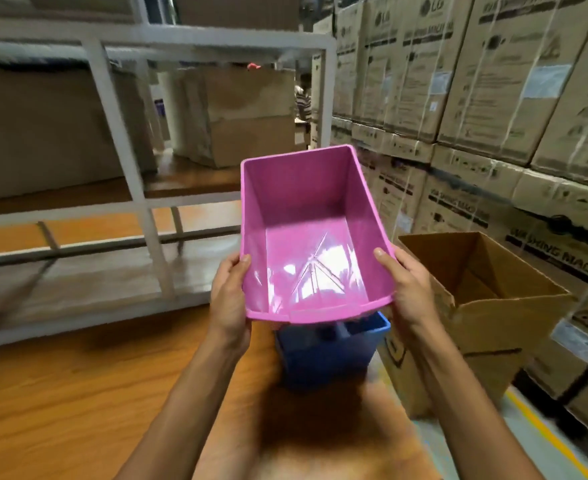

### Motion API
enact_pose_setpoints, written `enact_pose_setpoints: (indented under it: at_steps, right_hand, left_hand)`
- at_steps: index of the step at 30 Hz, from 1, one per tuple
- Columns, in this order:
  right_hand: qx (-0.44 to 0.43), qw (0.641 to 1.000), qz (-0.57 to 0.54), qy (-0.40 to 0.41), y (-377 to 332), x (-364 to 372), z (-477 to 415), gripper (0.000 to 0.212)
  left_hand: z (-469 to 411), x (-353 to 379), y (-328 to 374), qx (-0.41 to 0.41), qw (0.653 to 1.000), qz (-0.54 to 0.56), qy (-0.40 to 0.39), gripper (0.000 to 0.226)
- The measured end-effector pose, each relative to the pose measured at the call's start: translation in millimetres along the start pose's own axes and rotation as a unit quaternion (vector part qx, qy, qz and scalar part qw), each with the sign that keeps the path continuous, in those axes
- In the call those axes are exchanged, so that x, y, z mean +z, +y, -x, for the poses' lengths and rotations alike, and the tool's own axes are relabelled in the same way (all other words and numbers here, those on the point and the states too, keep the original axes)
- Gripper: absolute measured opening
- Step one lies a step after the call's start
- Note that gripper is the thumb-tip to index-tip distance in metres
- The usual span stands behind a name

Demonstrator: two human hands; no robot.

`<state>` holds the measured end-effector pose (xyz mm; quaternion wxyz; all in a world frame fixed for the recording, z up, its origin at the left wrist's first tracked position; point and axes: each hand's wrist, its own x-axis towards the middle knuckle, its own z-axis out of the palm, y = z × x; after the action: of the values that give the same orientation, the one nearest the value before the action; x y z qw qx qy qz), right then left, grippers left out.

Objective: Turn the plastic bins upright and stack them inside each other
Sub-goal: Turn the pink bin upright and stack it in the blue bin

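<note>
We held pink bin (306, 230), left grip (228, 299) and right grip (408, 289) clenched on rim | blue bin (330, 355) under it on table (77, 393) | open carton (493, 306) at 3 o'clock

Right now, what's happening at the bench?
A person holds a pink bin in both hands, left hand and right hand gripping its side rims, its open side facing the camera. It is held in the air above a blue bin that stands upright on the wooden table. The pink one is not yet nested inside. An open cardboard box sits to the right.
</note>
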<state>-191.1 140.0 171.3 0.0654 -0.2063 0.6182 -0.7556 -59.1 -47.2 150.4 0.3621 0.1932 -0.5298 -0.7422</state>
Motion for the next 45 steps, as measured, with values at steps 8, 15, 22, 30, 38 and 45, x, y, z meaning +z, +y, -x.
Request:
enact_pose_setpoints:
  at_steps: [8, 15, 22, 30, 38, 45]
  right_hand:
    - [0.071, 0.995, 0.000, -0.072, 30.7, -20.1, -75.6, 0.013]
    - [0.103, 0.983, 0.068, -0.133, 50.6, -42.2, -99.9, 0.019]
    - [0.148, 0.968, 0.114, -0.165, 80.9, -56.0, -97.3, 0.022]
    - [0.000, 0.891, 0.415, -0.185, 113.6, -55.5, -100.6, 0.061]
    - [-0.081, 0.747, 0.586, -0.303, 110.3, -39.1, -93.8, 0.071]
    - [-0.153, 0.842, 0.460, -0.238, 99.4, -42.1, -55.3, 0.070]
  left_hand:
    - [-21.9, 41.8, -11.0, -0.022, 0.995, 0.008, 0.096, 0.011]
    - [-33.7, 56.3, -35.8, -0.059, 0.991, -0.032, 0.112, 0.012]
    - [-33.8, 45.2, -80.1, -0.114, 0.976, -0.087, 0.163, 0.017]
    - [-37.7, 31.1, -96.6, 0.037, 0.833, -0.520, 0.185, 0.048]
    - [-46.3, 31.5, -107.8, 0.006, 0.728, -0.685, 0.007, 0.064]
    - [1.0, 32.6, -81.1, 0.177, 0.778, -0.597, 0.081, 0.055]
